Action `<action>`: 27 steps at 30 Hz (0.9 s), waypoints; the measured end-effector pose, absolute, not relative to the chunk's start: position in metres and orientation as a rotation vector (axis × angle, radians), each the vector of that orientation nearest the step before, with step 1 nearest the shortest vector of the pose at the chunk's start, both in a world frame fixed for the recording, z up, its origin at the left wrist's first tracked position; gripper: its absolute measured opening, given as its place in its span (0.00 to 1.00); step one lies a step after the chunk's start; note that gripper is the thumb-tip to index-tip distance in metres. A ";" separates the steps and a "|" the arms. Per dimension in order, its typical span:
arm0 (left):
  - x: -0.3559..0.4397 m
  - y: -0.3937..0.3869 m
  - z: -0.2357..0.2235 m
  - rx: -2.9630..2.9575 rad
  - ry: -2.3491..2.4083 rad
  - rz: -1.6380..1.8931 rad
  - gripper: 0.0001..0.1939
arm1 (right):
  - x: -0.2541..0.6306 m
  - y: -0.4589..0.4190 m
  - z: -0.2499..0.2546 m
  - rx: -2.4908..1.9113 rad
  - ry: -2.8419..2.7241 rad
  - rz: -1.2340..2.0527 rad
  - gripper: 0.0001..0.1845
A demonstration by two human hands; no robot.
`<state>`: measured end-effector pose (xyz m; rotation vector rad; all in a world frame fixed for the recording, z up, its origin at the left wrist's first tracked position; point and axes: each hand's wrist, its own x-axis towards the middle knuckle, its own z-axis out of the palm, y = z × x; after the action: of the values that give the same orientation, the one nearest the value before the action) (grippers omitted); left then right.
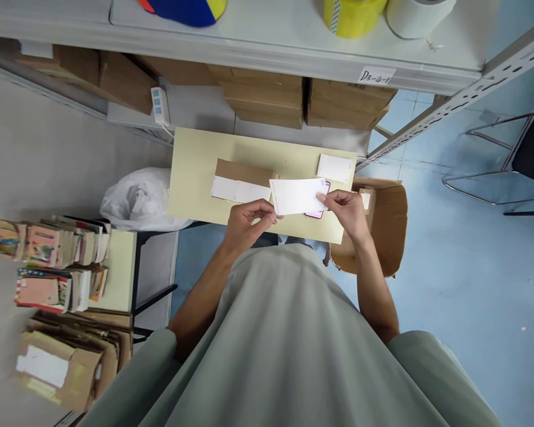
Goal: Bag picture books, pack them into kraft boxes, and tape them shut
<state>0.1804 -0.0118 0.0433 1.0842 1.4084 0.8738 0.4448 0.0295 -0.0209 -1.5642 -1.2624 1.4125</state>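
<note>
A white paper slip (297,197) with faint print along its edges is held above the small cream table. My right hand (347,210) pinches its right end between thumb and fingers. At the lower left corner of the slip, the thumb and fingers of my left hand (250,222) are closed on the edge. Partly hidden beneath the slip and my right hand lies a phone with a pink lit screen (314,214). Left of the slip, a flat brown cardboard package (244,172) with a white strip (240,190) lies on the table.
On the cream table (196,172), similar white slips (335,168) lie at the back right. An open cardboard box (389,225) stands right of it. A white plastic bag (137,198) and stacked books (53,243) are at left. Shelving with cartons (262,95) and tape rolls (353,15) rises behind.
</note>
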 end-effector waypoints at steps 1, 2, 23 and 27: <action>0.179 -0.013 0.043 1.080 1.404 0.876 0.12 | 0.439 0.028 -0.021 -1.601 -1.314 1.355 0.27; 0.177 -0.013 0.042 1.081 1.400 0.876 0.12 | 0.433 0.025 -0.020 -1.617 -1.369 1.283 0.25; 0.037 -0.002 0.031 1.418 1.137 0.734 0.11 | 0.259 -0.020 0.029 -1.341 -1.897 0.849 0.06; -0.015 -0.002 0.028 1.421 1.100 0.733 0.08 | 0.204 -0.019 0.036 -1.402 -1.881 0.918 0.06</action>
<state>-0.0147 -0.0018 0.0278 1.4210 1.0999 0.7328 0.2045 -0.0186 0.0357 -1.4016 -1.8809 0.9182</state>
